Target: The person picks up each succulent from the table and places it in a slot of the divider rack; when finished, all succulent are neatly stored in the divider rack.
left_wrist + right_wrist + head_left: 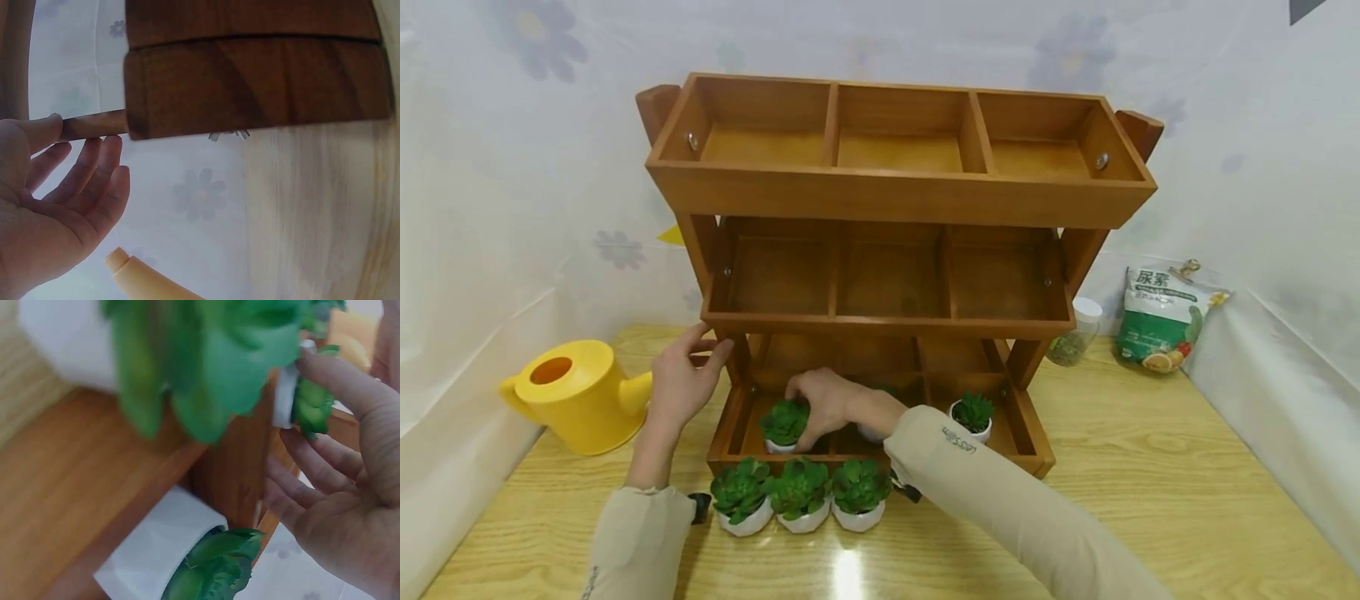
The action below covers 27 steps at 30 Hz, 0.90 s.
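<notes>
My right hand (827,404) holds a small potted succulent (785,423) in the left compartment of the bottom tier of a wooden shelf (880,200). In the right wrist view, thumb and fingers pinch its white pot (286,394). My left hand (685,379) grips a thin wooden edge (94,124) at the shelf's left side, thumb above and fingertips below. Another succulent (871,432) in the bottom tier's middle compartment is mostly hidden by the right arm. A spikier succulent (973,414) sits in the right compartment.
Three potted succulents (800,496) stand in a row before the shelf. At left is a yellow watering can (583,404), its spout near my left wrist. A lidded jar (1075,333) and a clipped green-and-white bag (1161,325) stand at right. Two upper tiers overhang the bottom one.
</notes>
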Each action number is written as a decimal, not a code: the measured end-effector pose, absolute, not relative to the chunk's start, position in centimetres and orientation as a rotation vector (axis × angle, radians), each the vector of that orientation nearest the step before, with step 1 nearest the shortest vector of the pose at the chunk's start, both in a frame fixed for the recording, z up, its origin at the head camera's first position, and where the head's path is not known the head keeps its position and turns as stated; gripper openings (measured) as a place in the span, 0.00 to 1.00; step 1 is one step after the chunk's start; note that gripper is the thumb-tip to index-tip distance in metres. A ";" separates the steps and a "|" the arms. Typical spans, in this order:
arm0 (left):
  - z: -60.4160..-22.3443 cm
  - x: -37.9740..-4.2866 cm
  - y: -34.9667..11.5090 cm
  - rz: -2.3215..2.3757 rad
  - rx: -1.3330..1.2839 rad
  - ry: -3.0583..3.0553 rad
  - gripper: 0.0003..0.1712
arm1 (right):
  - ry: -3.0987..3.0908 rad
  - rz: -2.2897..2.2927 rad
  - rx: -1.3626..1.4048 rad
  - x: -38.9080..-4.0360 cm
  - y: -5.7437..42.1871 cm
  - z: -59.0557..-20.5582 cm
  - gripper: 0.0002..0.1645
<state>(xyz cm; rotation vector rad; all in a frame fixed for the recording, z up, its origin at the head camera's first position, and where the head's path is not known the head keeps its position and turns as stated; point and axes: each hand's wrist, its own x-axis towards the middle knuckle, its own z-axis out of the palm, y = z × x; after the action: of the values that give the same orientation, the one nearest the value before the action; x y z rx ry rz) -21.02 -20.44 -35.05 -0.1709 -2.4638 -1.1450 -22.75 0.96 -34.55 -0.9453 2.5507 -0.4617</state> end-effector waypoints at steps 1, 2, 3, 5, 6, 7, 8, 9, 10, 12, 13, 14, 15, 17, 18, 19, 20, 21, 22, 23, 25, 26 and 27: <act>-35.0 -21.0 -20.4 -1.144 -0.171 -2.462 0.27 | 2.544 -0.502 -0.944 -22.7 1.2 -34.3 0.41; -35.0 -21.0 -20.4 -1.143 -0.170 -2.460 0.27 | 2.537 -0.549 -0.944 -22.6 1.4 -34.1 0.40; -35.0 -21.0 -20.4 -1.142 -0.168 -2.459 0.27 | 2.523 -0.604 -0.938 -22.6 1.7 -33.9 0.39; -35.1 -21.1 -20.5 -1.138 -0.170 -2.451 0.27 | 2.502 -0.700 -0.925 -22.4 2.3 -33.3 0.37; -35.1 -21.1 -20.5 -1.137 -0.170 -2.452 0.27 | 2.493 -0.742 -0.921 -22.3 2.6 -33.1 0.37; -35.1 -21.0 -20.5 -1.138 -0.172 -2.452 0.27 | 2.480 -0.790 -0.917 -22.2 3.0 -32.8 0.36; -35.1 -21.0 -20.4 -1.139 -0.176 -2.450 0.26 | 2.469 -0.837 -0.921 -22.1 3.4 -32.5 0.34; -35.1 -21.1 -20.4 -1.141 -0.179 -2.449 0.26 | 2.455 -0.883 -0.924 -21.9 3.9 -32.3 0.33; -35.1 -21.1 -20.4 -1.144 -0.184 -2.447 0.26 | 2.443 -0.925 -0.934 -21.8 4.3 -32.1 0.32; -35.1 -21.1 -20.4 -1.141 -0.189 -2.444 0.26 | 2.413 -1.007 -0.981 -21.4 5.1 -32.0 0.30; -35.1 -21.1 -20.4 -1.139 -0.192 -2.442 0.26 | 2.396 -1.054 -1.004 -21.2 5.5 -32.0 0.29; -35.1 -21.1 -20.4 -1.137 -0.192 -2.442 0.26 | 2.376 -1.102 -1.016 -20.9 5.9 -32.0 0.28; -35.1 -21.1 -20.4 -1.136 -0.191 -2.442 0.26 | 2.356 -1.150 -1.020 -20.6 6.3 -32.1 0.27; -35.0 -21.1 -20.4 -1.133 -0.194 -2.443 0.27 | 2.342 -1.221 -1.025 -20.0 7.0 -32.3 0.26; -35.0 -21.1 -20.4 -1.135 -0.195 -2.444 0.27 | 2.340 -1.253 -1.019 -19.6 7.4 -32.3 0.25; -35.0 -21.0 -20.4 -1.138 -0.195 -2.447 0.27 | 2.339 -1.281 -1.011 -19.3 7.8 -32.4 0.24; -35.0 -21.0 -20.4 -1.139 -0.196 -2.448 0.27 | 2.343 -1.299 -1.005 -18.9 8.1 -32.5 0.24; -35.0 -21.0 -20.4 -1.141 -0.195 -2.450 0.27 | 2.351 -1.312 -1.009 -18.5 8.5 -32.6 0.24; -35.0 -21.0 -20.4 -1.141 -0.195 -2.450 0.27 | 2.363 -1.323 -1.012 -18.1 8.9 -32.7 0.23; -35.1 -21.1 -20.4 -1.139 -0.195 -2.448 0.27 | 2.374 -1.333 -1.013 -17.7 9.2 -32.8 0.23; -35.1 -21.1 -20.3 -1.138 -0.194 -2.443 0.27 | 2.398 -1.349 -1.023 -16.9 9.9 -33.1 0.22; -35.1 -21.1 -20.3 -1.137 -0.196 -2.439 0.26 | 2.409 -1.359 -1.026 -16.4 10.2 -33.2 0.22; -35.1 -21.1 -20.3 -1.139 -0.197 -2.436 0.26 | 2.419 -1.372 -1.028 -16.0 10.6 -33.4 0.22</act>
<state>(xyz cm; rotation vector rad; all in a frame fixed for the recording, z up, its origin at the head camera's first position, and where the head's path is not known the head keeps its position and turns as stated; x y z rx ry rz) -21.10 -20.26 -35.12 -0.1970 -2.4365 -1.1389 -16.02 10.56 -33.42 -1.0277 2.4190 -1.3724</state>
